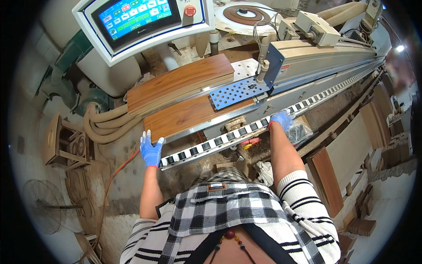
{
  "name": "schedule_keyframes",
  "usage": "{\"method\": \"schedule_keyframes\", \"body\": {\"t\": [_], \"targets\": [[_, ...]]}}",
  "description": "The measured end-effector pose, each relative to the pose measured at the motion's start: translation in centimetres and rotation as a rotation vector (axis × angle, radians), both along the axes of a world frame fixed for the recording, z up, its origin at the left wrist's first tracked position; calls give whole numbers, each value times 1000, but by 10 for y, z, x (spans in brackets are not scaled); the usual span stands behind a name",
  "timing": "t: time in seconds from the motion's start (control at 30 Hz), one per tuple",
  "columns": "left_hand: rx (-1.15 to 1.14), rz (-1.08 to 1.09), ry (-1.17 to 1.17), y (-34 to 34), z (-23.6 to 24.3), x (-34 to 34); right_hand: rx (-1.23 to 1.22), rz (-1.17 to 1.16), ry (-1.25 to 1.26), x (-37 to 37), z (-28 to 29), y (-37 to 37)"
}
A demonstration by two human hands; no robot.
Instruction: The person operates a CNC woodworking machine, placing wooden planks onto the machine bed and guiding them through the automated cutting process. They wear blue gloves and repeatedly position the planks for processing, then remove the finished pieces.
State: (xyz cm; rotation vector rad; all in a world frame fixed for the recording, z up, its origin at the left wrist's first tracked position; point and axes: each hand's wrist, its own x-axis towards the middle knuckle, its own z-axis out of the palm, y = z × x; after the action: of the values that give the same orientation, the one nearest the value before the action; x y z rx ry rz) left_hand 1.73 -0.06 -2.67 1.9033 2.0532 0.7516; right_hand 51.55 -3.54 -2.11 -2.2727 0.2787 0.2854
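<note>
the near wood panel, at ten o'clock of the view's centre, might slew off line if the left hand pushes only at its corner; the right hand, at three o'clock on the roller rail, could get pinched there if the panel slides out over it. the left hand's fingers are spread fairly wide, thumb well apart, seemingly touching the panel's end at nine o'clock. the right hand's fingers lie close together over the rail; whether they grip it, i cannot tell.
</note>
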Motion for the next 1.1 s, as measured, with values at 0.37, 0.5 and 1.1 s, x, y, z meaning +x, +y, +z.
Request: {"method": "schedule_keyframes", "body": {"t": [0.37, 0.5, 1.1], "targets": [[-36, 1, -8, 2, 3, -1, 32, 1, 14, -2, 4, 0], [-29, -6, 3, 3, 1, -2, 16, -1, 0, -1, 1, 0], [-159, -44, 301, 5, 18, 69, -51, 16, -6, 2, -4, 0]]}}
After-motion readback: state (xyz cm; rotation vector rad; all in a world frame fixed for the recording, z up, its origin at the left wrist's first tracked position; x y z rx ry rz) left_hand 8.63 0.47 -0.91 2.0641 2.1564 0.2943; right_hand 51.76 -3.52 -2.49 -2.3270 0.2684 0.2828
